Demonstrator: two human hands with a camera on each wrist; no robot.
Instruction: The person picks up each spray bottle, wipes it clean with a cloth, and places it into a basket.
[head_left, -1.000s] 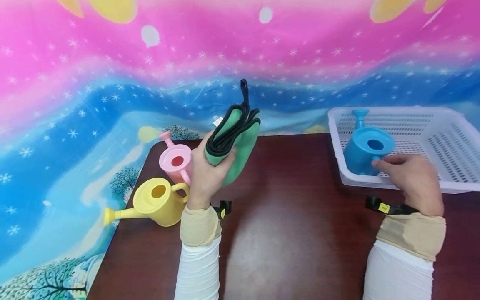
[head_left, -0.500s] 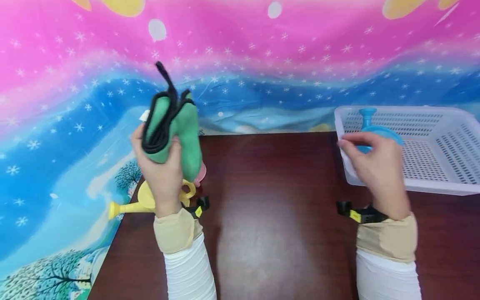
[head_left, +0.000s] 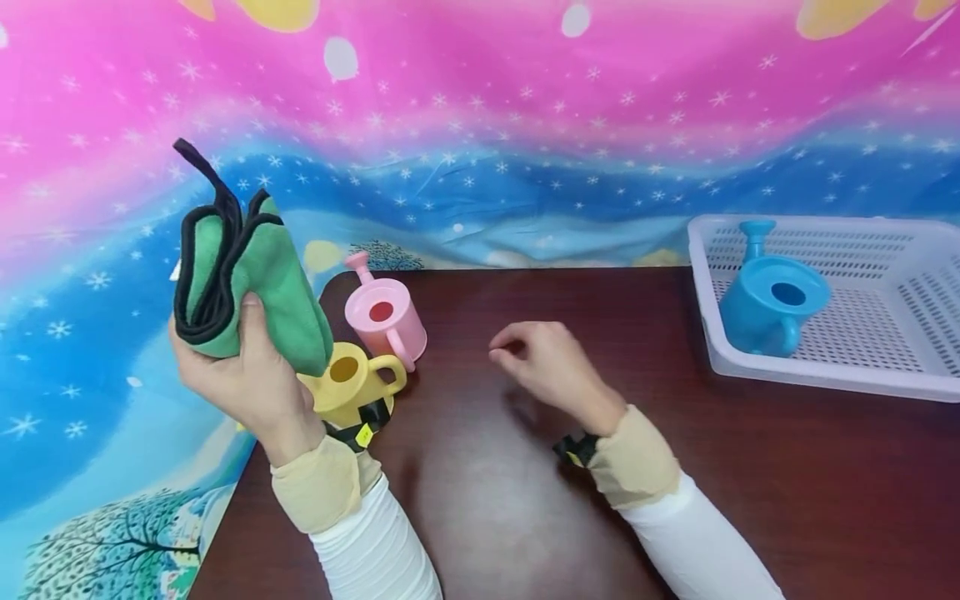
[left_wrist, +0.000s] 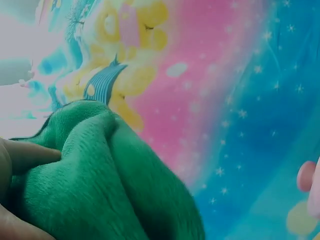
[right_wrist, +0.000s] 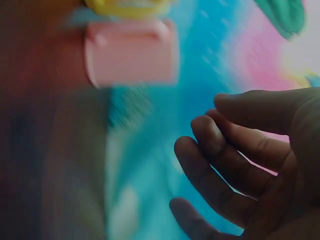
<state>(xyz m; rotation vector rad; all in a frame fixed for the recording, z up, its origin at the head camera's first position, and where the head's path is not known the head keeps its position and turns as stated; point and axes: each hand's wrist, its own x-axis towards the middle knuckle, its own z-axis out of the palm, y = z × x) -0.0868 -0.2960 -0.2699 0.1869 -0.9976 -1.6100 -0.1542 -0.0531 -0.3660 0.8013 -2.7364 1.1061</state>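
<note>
My left hand [head_left: 247,387] grips a folded green cloth [head_left: 281,287] with black edging and a black loop, held up above the left side of the table. In the left wrist view the cloth [left_wrist: 100,175] fills the lower left, thumb and finger against it. My right hand [head_left: 558,367] is over the middle of the table, holding nothing, its fingers loosely bent. Left of it stands a pink watering can [head_left: 401,321]. A yellow watering can [head_left: 348,396] is partly hidden behind my left hand and the cloth. Inside the white basket sits a blue watering can [head_left: 765,304].
The white plastic basket [head_left: 832,379] with perforated walls stands at the back right of the dark wooden table [head_left: 510,517]. A printed pink and blue backdrop [head_left: 510,192] hangs along the back and left side.
My left hand has carried the green cloth leftward. My right hand has let go of the blue watering can, left it in the basket, and moved left to the table's middle.
</note>
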